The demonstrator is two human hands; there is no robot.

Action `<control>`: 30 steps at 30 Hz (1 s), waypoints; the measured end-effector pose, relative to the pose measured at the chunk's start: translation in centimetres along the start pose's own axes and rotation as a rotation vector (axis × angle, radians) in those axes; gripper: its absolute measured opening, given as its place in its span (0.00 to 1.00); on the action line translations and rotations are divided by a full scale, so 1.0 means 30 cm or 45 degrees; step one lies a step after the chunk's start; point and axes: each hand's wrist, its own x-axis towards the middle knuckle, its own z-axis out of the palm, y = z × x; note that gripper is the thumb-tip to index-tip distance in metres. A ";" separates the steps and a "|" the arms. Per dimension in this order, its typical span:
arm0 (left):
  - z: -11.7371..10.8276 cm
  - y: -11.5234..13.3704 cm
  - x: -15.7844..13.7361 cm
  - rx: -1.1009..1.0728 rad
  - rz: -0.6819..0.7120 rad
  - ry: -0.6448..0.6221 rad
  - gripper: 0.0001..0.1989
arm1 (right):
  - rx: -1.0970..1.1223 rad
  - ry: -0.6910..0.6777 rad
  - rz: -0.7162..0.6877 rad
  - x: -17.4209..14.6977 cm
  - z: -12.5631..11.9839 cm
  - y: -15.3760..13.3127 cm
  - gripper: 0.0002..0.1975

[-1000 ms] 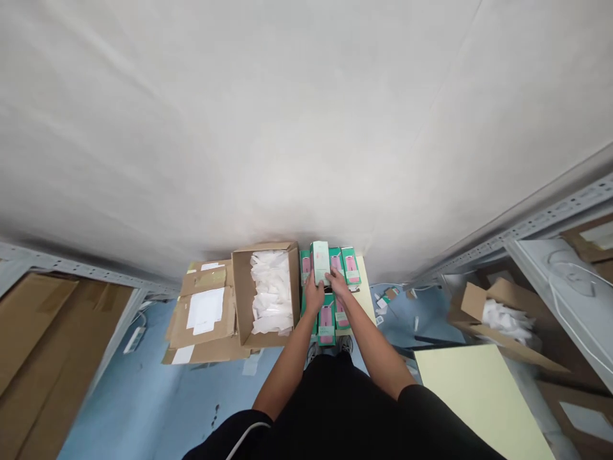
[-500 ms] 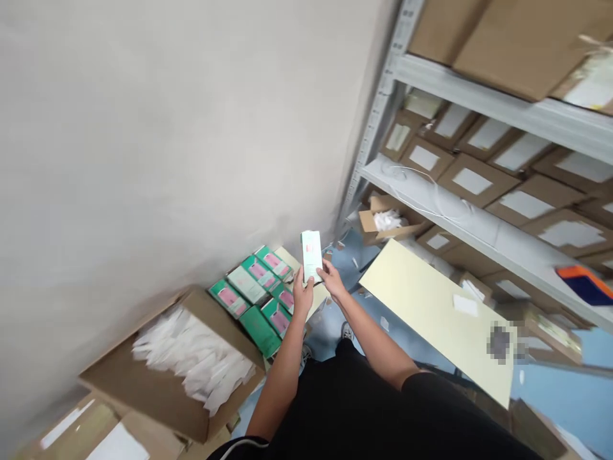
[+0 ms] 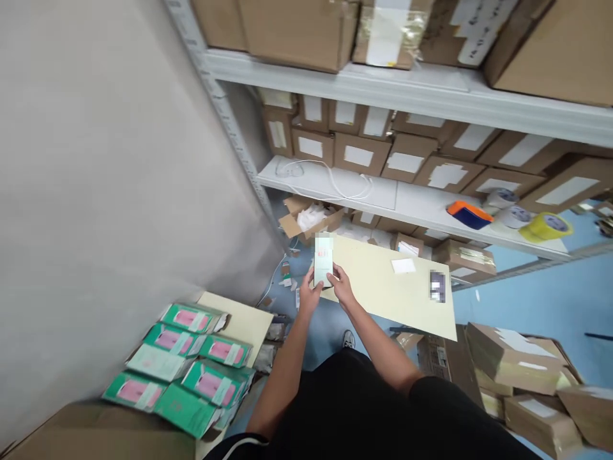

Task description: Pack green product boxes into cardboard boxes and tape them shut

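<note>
A pale green slim box point(image 3: 324, 259) with a small reddish print is held upright between both of my hands. My left hand point(image 3: 310, 294) grips its lower left edge, thumb on the front face. On the lower right side, my right hand point(image 3: 341, 286) closes on the same box, its thumb also on the front. Behind the box lies the left end of a cream tabletop point(image 3: 383, 291). To the left, several green boxes with pink pictures point(image 3: 215, 385) lie grouped on another cream board point(image 3: 249, 319).
Metal shelving point(image 3: 383, 96) packed with cardboard boxes spans the far side. An orange and dark blue object point(image 3: 469, 214) and tape rolls point(image 3: 546, 227) sit on its shelf. An open carton point(image 3: 311, 217) stands below. More cartons point(image 3: 514, 358) are stacked at right. A white card point(image 3: 403, 266) lies on the tabletop.
My view has turned right, from the wall toward the shelving and cream tabletop. Both hands still hold the pale green box, which is now in front of the tabletop's left end.
</note>
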 end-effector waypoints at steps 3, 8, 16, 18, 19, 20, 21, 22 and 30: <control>0.201 0.010 0.048 -0.039 -0.002 -0.118 0.32 | 0.020 0.104 -0.008 0.044 -0.200 -0.033 0.29; 0.439 0.010 0.081 -0.104 -0.077 -0.246 0.30 | 0.055 0.207 0.022 0.090 -0.446 -0.040 0.27; 0.556 -0.105 0.121 -0.026 -0.264 -0.392 0.28 | 0.137 0.319 0.129 0.123 -0.598 0.124 0.25; 0.570 -0.162 0.143 -0.006 -0.349 -0.425 0.29 | 0.125 0.368 0.183 0.134 -0.614 0.182 0.23; 0.580 -0.193 0.156 -0.007 -0.397 -0.438 0.30 | 0.108 0.401 0.214 0.143 -0.620 0.211 0.22; 0.591 -0.226 0.169 -0.011 -0.446 -0.449 0.30 | 0.084 0.440 0.247 0.154 -0.625 0.238 0.21; 0.604 -0.258 0.181 -0.011 -0.492 -0.459 0.30 | 0.054 0.477 0.279 0.168 -0.629 0.264 0.20; 0.618 -0.291 0.193 0.004 -0.538 -0.469 0.31 | 0.017 0.508 0.310 0.183 -0.631 0.288 0.19; 0.652 -0.473 0.263 0.209 -0.744 -0.523 0.33 | -0.384 0.576 0.566 0.282 -0.634 0.430 0.14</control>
